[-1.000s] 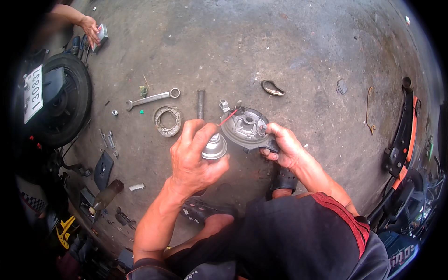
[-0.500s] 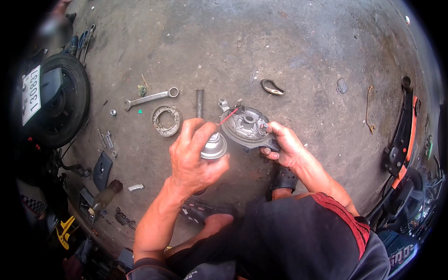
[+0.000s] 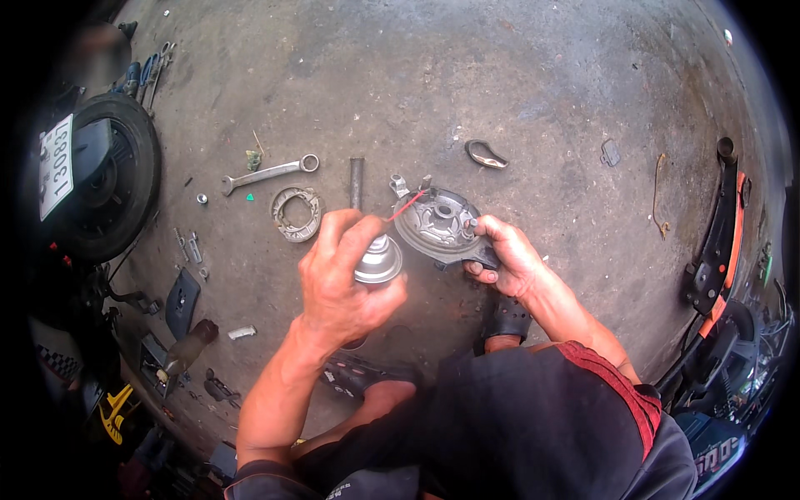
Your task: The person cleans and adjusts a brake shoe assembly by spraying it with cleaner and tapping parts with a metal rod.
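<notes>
My left hand [image 3: 346, 275] is wrapped round a spray can [image 3: 379, 260] with a silver domed top, one finger over its nozzle. A thin red straw [image 3: 407, 205] runs from the nozzle to the far left edge of a brake drum backing plate [image 3: 442, 225]. My right hand [image 3: 508, 258] grips that grey metal plate by its near right side, thumb on top and fingers beneath, and holds it tilted above the floor. The lower body of the can is hidden by my left hand. A ring of brake shoes [image 3: 297, 214] lies on the floor left of the can.
A combination wrench [image 3: 271, 175] and a metal bar [image 3: 357, 183] lie beyond my left hand. Farther right are a curved metal piece [image 3: 486, 154] and a brake pad [image 3: 610, 152]. A motorcycle wheel [image 3: 117, 179] stands at left; a black and orange swingarm-like part [image 3: 721, 242] at right.
My left hand and the spray can have shifted very slightly left. The backing plate and my right hand stay nearly where they were.
</notes>
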`<state>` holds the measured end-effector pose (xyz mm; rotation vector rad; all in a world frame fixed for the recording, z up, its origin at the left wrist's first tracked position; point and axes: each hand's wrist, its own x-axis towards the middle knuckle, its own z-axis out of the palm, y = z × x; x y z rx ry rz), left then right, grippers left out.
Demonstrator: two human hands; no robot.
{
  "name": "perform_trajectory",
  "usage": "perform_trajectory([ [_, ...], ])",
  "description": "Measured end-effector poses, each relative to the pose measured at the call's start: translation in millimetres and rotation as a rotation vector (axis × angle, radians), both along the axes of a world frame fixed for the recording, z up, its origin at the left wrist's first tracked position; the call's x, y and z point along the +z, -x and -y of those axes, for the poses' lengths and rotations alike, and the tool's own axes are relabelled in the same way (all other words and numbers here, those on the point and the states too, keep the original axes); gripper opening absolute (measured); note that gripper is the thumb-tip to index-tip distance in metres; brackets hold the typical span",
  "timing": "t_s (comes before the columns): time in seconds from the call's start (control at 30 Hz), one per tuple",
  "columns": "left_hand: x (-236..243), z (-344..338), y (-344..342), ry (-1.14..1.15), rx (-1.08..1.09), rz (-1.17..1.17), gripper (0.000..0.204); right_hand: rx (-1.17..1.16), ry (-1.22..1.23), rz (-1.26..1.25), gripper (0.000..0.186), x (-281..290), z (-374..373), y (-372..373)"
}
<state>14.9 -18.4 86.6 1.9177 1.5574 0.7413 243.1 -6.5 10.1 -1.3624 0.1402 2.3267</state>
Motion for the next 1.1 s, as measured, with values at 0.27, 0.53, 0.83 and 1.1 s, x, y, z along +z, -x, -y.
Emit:
perform_trajectory([
  [0.27, 1.3, 2.7, 3.2, 0.012, -0.002, -0.034, 0.052, 0.033, -0.038, 0.041, 0.025, 1.5, 2.0, 1.0],
  [0.53, 1.4, 3.1, 1.5, -0.001, -0.004, -0.029, 0.052, 0.015, -0.027, 0.043, 0.024, 4.2, 0.5, 3.2],
  [0.83, 1.0, 2.8, 1.3, -0.008, -0.008, -0.025, 0.052, 0.055, -0.045, 0.064, 0.026, 3.3, 1.5, 0.8],
  [1.1, -1.0, 2.8, 3.6, 0.007, 0.005, -0.030, 0.051, 0.060, -0.046, 0.062, 0.025, 0.3, 1.9, 2.6],
])
